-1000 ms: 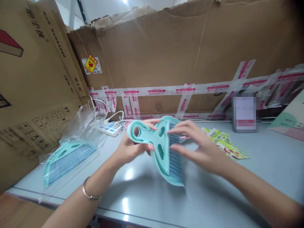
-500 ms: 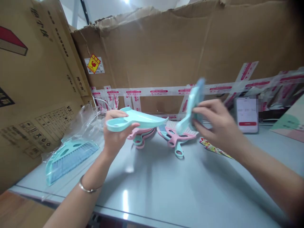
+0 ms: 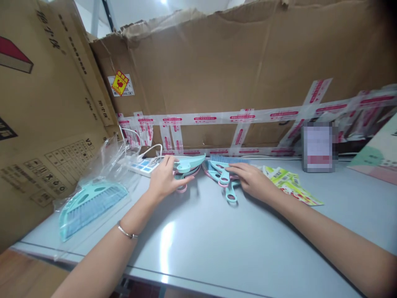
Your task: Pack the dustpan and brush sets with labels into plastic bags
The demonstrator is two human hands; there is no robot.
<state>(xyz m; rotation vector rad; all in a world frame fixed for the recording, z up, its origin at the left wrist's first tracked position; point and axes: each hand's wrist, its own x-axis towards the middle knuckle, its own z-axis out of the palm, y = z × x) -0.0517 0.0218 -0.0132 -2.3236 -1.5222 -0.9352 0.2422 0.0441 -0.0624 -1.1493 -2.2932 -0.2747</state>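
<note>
My left hand grips a teal dustpan by its handle, thumb on top and fingers beneath. The dustpan lies on a small stack of pink and teal dustpans at the back of the grey table. My right hand rests with fingers stretched flat on a teal brush. That brush tops a pile of pink and teal brushes just right of the dustpans.
A teal brush set in a clear bag lies at the left. A white power strip sits behind my left hand. Printed leaflets and a phone are at the right. Cardboard walls close off the back and left.
Both hands have come down and forward from mid-air. The dustpan now lies on the dustpan stack and the brush on the brush pile.
</note>
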